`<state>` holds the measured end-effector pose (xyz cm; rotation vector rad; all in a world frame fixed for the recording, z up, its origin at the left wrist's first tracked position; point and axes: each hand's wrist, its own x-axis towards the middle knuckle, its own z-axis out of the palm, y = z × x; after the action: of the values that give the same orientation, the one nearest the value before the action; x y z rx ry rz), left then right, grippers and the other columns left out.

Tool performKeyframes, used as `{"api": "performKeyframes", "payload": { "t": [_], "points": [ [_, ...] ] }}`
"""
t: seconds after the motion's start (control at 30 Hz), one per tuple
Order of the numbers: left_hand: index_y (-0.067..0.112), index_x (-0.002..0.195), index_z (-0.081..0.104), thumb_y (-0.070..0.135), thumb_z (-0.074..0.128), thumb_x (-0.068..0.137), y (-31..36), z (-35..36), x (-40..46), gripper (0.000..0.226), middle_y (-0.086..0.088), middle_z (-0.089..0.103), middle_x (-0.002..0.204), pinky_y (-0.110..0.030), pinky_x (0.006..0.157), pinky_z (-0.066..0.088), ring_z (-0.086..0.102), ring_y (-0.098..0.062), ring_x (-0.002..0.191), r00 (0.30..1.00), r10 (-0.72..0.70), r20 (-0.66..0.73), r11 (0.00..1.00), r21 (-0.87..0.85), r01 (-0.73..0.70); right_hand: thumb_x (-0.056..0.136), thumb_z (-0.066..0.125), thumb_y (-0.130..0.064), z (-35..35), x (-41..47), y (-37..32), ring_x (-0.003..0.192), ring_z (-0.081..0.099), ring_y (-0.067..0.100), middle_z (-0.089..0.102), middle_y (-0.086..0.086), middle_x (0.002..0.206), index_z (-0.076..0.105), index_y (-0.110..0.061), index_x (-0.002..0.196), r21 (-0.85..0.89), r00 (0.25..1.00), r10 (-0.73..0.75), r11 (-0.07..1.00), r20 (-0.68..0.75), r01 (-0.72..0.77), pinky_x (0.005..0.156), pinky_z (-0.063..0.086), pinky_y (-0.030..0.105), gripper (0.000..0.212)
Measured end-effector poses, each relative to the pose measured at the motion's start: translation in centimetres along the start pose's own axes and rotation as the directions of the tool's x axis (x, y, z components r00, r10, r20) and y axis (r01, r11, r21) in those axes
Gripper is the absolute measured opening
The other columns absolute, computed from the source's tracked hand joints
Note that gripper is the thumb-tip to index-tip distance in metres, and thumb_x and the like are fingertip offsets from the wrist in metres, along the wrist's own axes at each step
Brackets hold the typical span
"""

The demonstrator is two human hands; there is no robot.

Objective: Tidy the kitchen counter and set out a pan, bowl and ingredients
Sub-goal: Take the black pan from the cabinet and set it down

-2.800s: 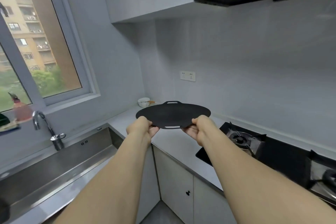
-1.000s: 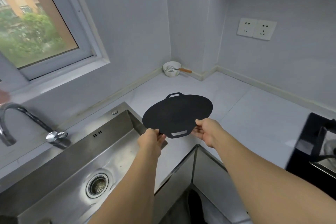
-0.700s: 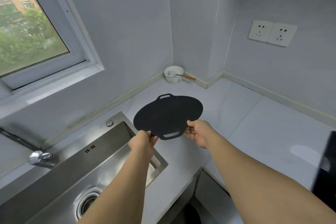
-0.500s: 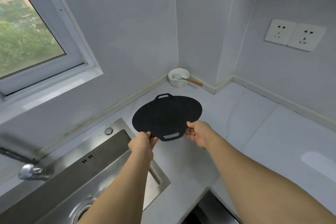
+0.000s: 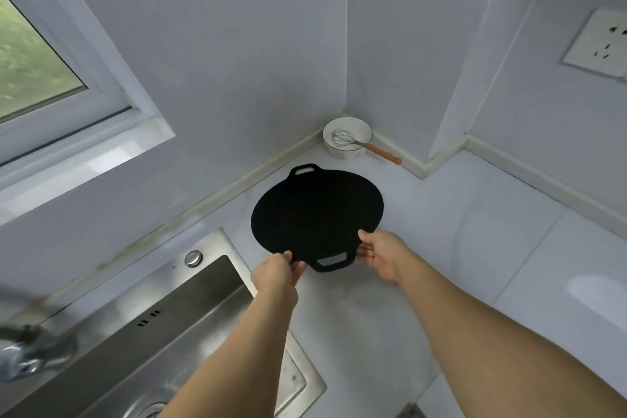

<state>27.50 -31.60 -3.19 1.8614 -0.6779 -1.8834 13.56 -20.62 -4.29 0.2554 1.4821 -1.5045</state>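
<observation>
Holding the flat black pan (image 5: 317, 214) low over the counter (image 5: 458, 231) near the corner, both hands pinch its near rim either side of the loop handle, left hand (image 5: 276, 273) and right hand (image 5: 381, 256), probably to keep it level. Beyond it, the bowl (image 5: 346, 137) with a whisk (image 5: 353, 141) sits tucked into the corner, and the sink (image 5: 190, 312) is just left.

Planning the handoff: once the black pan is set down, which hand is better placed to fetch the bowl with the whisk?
Probably the right hand: the bowl lies beyond the pan, toward its side.
</observation>
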Motion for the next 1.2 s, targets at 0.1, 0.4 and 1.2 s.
{"api": "performKeyframes", "payload": {
  "t": [0.1, 0.4, 1.2],
  "points": [
    [0.002, 0.106, 0.061, 0.001, 0.056, 0.095, 0.2, 0.4, 1.4, 0.012, -0.015, 0.069, 0.098, -0.027, 0.057, 0.056, 0.071, -0.027, 0.073, 0.999, -0.022, 0.027, 0.999, 0.036, 0.021, 0.097, 0.054, -0.008, -0.2, 1.1, 0.0, 0.076, 0.066, 0.024, 0.068, 0.014, 0.089, 0.057, 0.002, 0.115, -0.031, 0.999, -0.033, 0.999, -0.018, 0.033, 0.056, 0.056, 0.029, 0.021],
    [0.001, 0.112, 0.058, 0.004, 0.049, 0.099, -0.9, 1.7, 4.1, 0.016, -0.02, 0.067, 0.101, -0.034, 0.063, 0.06, 0.069, -0.029, 0.071, 0.998, -0.045, 0.05, 0.995, 0.096, 0.04, 0.098, 0.044, -0.01, -0.1, 3.4, 0.1, 0.076, 0.063, 0.027, 0.064, 0.018, 0.088, 0.052, -0.003, 0.111, -0.002, 0.986, 0.045, 0.999, -0.163, -0.046, 0.063, 0.053, 0.035, 0.017],
    [0.0, 0.114, 0.058, -0.003, 0.042, 0.089, -1.0, 2.4, 4.9, 0.029, -0.024, 0.067, 0.107, -0.038, 0.082, 0.059, 0.069, -0.036, 0.094, 0.985, -0.147, 0.087, 0.978, 0.163, 0.131, 0.096, 0.048, -0.019, -1.7, 4.5, 1.6, 0.101, 0.056, 0.025, 0.056, 0.016, 0.124, 0.05, -0.002, 0.13, 0.165, 0.961, 0.072, 0.986, -0.267, -0.028, 0.094, 0.046, 0.036, 0.038]
  ]
}}
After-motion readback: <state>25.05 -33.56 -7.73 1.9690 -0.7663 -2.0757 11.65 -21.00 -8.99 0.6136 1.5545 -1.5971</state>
